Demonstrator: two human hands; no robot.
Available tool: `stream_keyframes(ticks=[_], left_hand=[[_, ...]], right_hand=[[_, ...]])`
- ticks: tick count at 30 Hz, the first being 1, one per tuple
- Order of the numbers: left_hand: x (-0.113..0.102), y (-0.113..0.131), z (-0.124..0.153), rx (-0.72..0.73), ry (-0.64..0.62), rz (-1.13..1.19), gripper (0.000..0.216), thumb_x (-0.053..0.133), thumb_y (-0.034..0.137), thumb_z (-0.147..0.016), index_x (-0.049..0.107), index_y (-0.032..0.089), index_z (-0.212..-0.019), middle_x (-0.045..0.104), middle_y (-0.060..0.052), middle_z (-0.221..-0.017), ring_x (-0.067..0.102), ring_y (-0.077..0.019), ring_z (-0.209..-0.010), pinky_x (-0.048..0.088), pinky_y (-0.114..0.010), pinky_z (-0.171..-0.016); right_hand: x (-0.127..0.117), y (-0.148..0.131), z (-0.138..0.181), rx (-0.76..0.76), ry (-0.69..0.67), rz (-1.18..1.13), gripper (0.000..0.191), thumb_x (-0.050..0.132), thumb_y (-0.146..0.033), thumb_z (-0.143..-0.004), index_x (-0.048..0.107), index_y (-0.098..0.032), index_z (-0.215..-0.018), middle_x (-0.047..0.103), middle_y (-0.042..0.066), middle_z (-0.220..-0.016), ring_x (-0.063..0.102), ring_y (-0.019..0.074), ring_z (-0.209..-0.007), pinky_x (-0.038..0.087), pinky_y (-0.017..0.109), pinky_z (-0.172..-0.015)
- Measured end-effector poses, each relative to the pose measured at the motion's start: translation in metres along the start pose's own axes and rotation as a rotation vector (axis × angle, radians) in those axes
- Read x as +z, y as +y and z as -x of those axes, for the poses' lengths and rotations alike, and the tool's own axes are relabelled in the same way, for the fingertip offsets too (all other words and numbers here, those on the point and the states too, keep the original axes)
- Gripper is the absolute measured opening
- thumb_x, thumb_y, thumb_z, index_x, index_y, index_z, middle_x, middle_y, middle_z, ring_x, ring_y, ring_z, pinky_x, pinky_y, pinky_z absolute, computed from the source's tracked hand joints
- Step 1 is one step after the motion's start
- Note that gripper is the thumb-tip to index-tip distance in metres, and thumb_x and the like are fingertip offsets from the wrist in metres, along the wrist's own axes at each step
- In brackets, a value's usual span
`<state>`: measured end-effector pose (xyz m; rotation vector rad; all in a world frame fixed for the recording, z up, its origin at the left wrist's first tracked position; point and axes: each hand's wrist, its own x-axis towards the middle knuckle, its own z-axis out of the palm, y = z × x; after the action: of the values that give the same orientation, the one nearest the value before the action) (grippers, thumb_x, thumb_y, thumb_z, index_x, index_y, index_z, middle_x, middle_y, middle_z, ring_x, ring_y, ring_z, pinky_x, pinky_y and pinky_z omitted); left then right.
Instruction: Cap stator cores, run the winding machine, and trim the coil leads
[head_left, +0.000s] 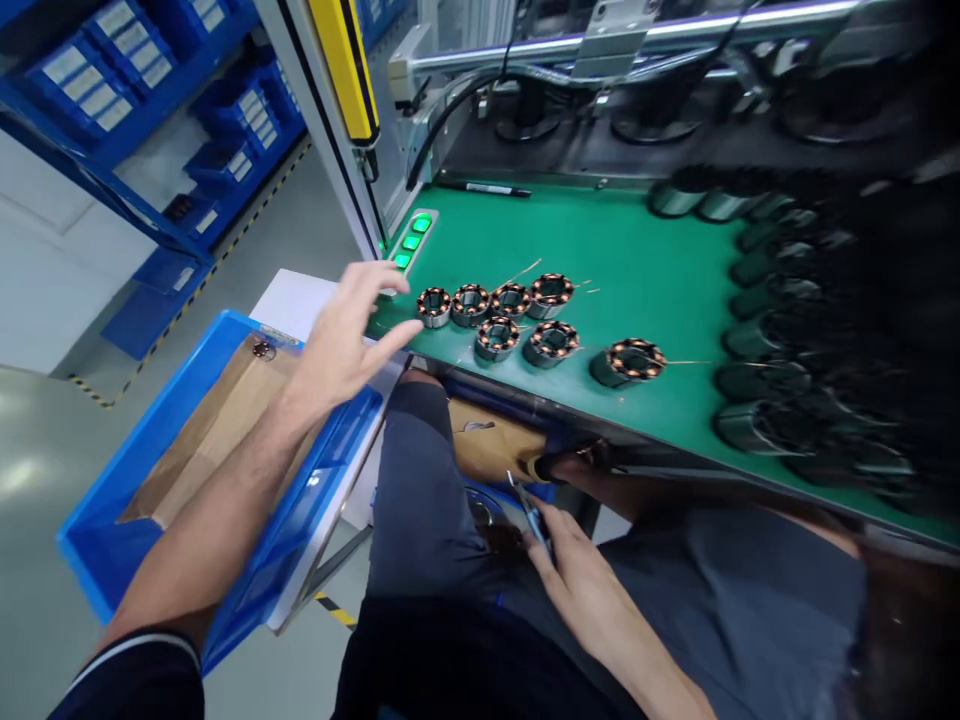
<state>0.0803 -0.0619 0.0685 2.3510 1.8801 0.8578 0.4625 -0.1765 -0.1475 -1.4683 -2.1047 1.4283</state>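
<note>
My left hand (346, 330) hangs open with fingers spread, just above the left edge of the green mat (645, 270), a short way left of a cluster of several copper-wound motor stators (497, 310). One more stator (627, 362) lies apart to the right. My right hand (581, 575) rests low over my lap, closed on a thin metal tool like tweezers or snips (529, 510).
A blue crate (97, 545) lined with cardboard sits at my left, one small stator (263, 349) in its far corner. Green lit buttons (411, 241) line the mat's left edge. A black pen (486, 188) lies at the back. Blurred metal cylinders (765, 330) crowd the right.
</note>
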Motion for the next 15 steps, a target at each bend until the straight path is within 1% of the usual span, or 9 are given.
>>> stream_keyframes(ticks=[2, 4, 6, 8, 10, 11, 12, 13, 15], left_hand=[[0.018, 0.011, -0.022, 0.046, -0.111, 0.049, 0.032, 0.071, 0.052, -0.114, 0.074, 0.023, -0.127, 0.083, -0.013, -0.137, 0.078, -0.0277, -0.123, 0.065, -0.041, -0.105], [0.024, 0.012, -0.036, 0.024, -0.159, 0.017, 0.025, 0.073, 0.047, -0.112, 0.075, 0.022, -0.111, 0.085, -0.008, -0.115, 0.078, -0.0257, -0.105, 0.062, -0.041, -0.101], [0.019, 0.015, -0.039, -0.003, -0.107, -0.007, 0.024, 0.076, 0.044, -0.109, 0.076, 0.022, -0.099, 0.085, -0.005, -0.103, 0.075, -0.0229, -0.094, 0.061, -0.038, -0.094], [0.008, 0.031, -0.033, 0.009, 0.055, -0.001, 0.022, 0.082, 0.042, -0.105, 0.078, 0.022, -0.095, 0.083, -0.003, -0.097, 0.072, -0.0185, -0.085, 0.060, -0.031, -0.081], [0.000, 0.063, -0.018, 0.066, 0.242, 0.007, 0.018, 0.089, 0.037, -0.098, 0.081, 0.021, -0.093, 0.079, -0.001, -0.093, 0.069, -0.0153, -0.080, 0.053, -0.025, -0.065], [-0.001, 0.084, -0.008, 0.096, 0.260, 0.023, 0.015, 0.090, 0.033, -0.097, 0.081, 0.022, -0.093, 0.079, -0.002, -0.096, 0.071, -0.0161, -0.085, 0.052, -0.024, -0.064], [0.002, 0.104, 0.003, 0.104, 0.252, 0.063, 0.011, 0.090, 0.028, -0.096, 0.081, 0.022, -0.093, 0.082, -0.004, -0.106, 0.075, -0.0181, -0.092, 0.057, -0.026, -0.067], [0.007, 0.124, 0.015, 0.100, 0.194, 0.098, 0.012, 0.091, 0.026, -0.095, 0.080, 0.023, -0.094, 0.083, -0.005, -0.114, 0.077, -0.0196, -0.099, 0.063, -0.030, -0.076], [0.025, 0.156, 0.039, 0.118, 0.108, 0.181, 0.017, 0.094, 0.025, -0.094, 0.078, 0.025, -0.096, 0.082, -0.005, -0.115, 0.080, -0.0206, -0.102, 0.068, -0.034, -0.083]], right_hand=[[-0.006, -0.006, 0.005, -0.020, 0.010, -0.006, 0.063, 0.039, -0.051, -0.123, 0.063, -0.019, -0.171, 0.074, 0.023, -0.169, 0.075, 0.0381, -0.157, 0.062, 0.060, -0.135], [-0.012, -0.008, 0.011, -0.044, 0.044, -0.023, 0.060, 0.044, -0.046, -0.121, 0.063, -0.019, -0.171, 0.074, 0.022, -0.169, 0.076, 0.0375, -0.155, 0.063, 0.061, -0.133], [-0.017, -0.009, 0.020, -0.049, 0.082, -0.041, 0.059, 0.049, -0.039, -0.117, 0.064, -0.018, -0.170, 0.077, 0.021, -0.163, 0.079, 0.0374, -0.150, 0.064, 0.061, -0.131], [-0.023, -0.013, 0.031, -0.049, 0.114, -0.062, 0.059, 0.054, -0.032, -0.113, 0.065, -0.020, -0.170, 0.079, 0.018, -0.158, 0.079, 0.0356, -0.146, 0.064, 0.059, -0.129], [-0.031, -0.024, 0.042, -0.105, 0.162, -0.105, 0.059, 0.057, -0.025, -0.111, 0.067, -0.023, -0.169, 0.081, 0.014, -0.153, 0.080, 0.0324, -0.142, 0.066, 0.052, -0.125], [-0.036, -0.031, 0.047, -0.154, 0.199, -0.135, 0.059, 0.058, -0.022, -0.110, 0.069, -0.024, -0.167, 0.082, 0.012, -0.148, 0.081, 0.0302, -0.136, 0.067, 0.048, -0.120], [-0.042, -0.040, 0.052, -0.203, 0.240, -0.171, 0.059, 0.058, -0.018, -0.109, 0.071, -0.026, -0.166, 0.083, 0.009, -0.141, 0.082, 0.0276, -0.129, 0.069, 0.043, -0.113], [-0.048, -0.049, 0.056, -0.245, 0.282, -0.209, 0.058, 0.060, -0.016, -0.109, 0.073, -0.028, -0.165, 0.083, 0.007, -0.132, 0.082, 0.0245, -0.119, 0.069, 0.038, -0.105], [-0.062, -0.067, 0.062, -0.291, 0.334, -0.282, 0.057, 0.063, -0.013, -0.110, 0.074, -0.032, -0.163, 0.081, 0.002, -0.120, 0.079, 0.0194, -0.105, 0.067, 0.030, -0.093]])
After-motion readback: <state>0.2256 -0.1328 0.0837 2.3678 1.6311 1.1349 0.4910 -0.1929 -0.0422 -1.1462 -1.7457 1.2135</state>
